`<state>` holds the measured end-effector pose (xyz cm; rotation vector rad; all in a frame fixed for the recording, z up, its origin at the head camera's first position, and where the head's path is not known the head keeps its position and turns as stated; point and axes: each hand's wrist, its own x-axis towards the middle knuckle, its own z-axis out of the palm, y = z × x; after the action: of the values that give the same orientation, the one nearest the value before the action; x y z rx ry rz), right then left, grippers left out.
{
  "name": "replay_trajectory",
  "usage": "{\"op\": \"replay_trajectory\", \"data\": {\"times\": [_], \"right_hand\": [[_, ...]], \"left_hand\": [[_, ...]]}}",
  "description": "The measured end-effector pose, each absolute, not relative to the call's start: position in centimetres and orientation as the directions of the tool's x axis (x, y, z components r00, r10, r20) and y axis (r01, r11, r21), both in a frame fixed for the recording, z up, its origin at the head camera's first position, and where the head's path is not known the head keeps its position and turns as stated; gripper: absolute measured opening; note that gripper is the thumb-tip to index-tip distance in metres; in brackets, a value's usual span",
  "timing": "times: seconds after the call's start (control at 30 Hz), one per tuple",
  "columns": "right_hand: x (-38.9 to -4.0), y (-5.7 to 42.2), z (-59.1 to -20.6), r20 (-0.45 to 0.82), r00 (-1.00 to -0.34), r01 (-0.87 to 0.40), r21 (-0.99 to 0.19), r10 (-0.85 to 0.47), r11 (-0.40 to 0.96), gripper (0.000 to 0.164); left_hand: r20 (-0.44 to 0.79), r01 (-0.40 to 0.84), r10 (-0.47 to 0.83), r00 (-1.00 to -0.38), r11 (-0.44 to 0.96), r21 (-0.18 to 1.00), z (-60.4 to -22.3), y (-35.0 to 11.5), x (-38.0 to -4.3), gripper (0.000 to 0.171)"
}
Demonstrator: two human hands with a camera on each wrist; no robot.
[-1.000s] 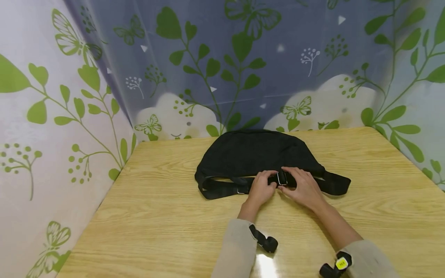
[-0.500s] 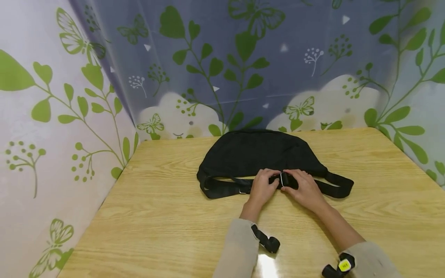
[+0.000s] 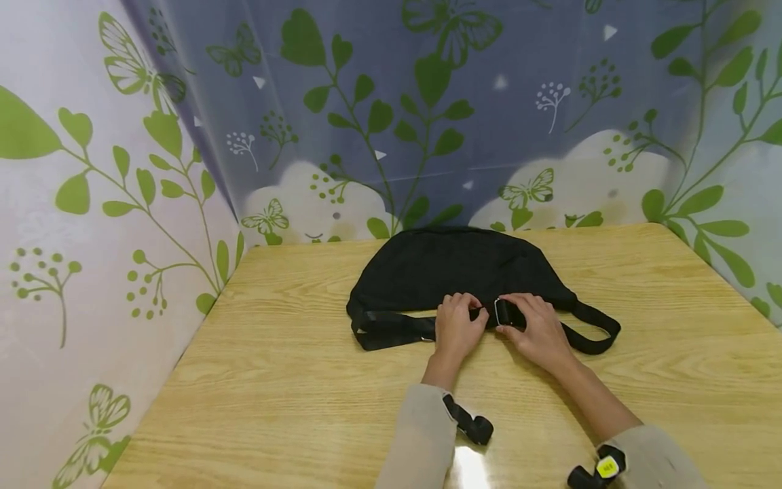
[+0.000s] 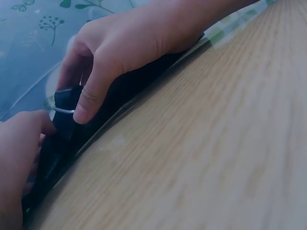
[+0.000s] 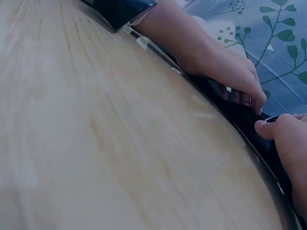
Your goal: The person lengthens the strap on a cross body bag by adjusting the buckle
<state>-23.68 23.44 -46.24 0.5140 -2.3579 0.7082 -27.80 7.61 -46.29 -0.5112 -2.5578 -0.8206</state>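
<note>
A black waist bag (image 3: 452,268) lies flat on the wooden table, with its strap (image 3: 391,331) stretched along the near side. The right hand (image 3: 539,331) pinches the strap at a silver-edged slider buckle (image 3: 497,312), thumb below and fingers above. Just left of the buckle, the left hand (image 3: 457,329) pinches the strap between thumb and fingers. From the left wrist view, the right thumb presses beside the buckle's metal bar (image 4: 63,110). Both hands' fingers hide part of the strap.
Beyond the bag, a patterned cloth backdrop (image 3: 366,81) meets the back edge of the table (image 3: 293,401). Another patterned panel (image 3: 122,224) borders the left side. At the right, the strap's loop (image 3: 605,336) extends past the bag. Wrist straps (image 3: 467,421) circle both sleeves.
The left hand has shifted slightly away from the buckle, widening the gap between the hands. The strap loop at the right has become rounder and more open. The bag stays put.
</note>
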Motion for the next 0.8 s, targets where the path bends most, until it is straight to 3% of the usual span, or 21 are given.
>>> {"op": "replay_trajectory", "data": {"times": [0.3,0.57,0.8], "right_hand": [[-23.83,23.55,-46.14,0.667,-0.734,-0.525,-0.441,-0.125,0.728,0.054],[-23.78,23.57,-46.03,0.647,-0.744,-0.569,-0.480,-0.168,0.668,0.055],[-23.72,23.58,-46.06,0.661,-0.735,-0.563,-0.470,-0.151,0.680,0.055]], "left_hand": [[0.511,0.500,0.173,-0.842,0.607,0.618,-46.18,7.62,-28.00,0.006],[0.564,0.589,0.227,-0.794,0.519,0.620,-46.00,7.57,-27.78,0.007],[0.560,0.547,0.181,-0.808,0.583,0.600,-46.09,7.65,-27.75,0.010]]}}
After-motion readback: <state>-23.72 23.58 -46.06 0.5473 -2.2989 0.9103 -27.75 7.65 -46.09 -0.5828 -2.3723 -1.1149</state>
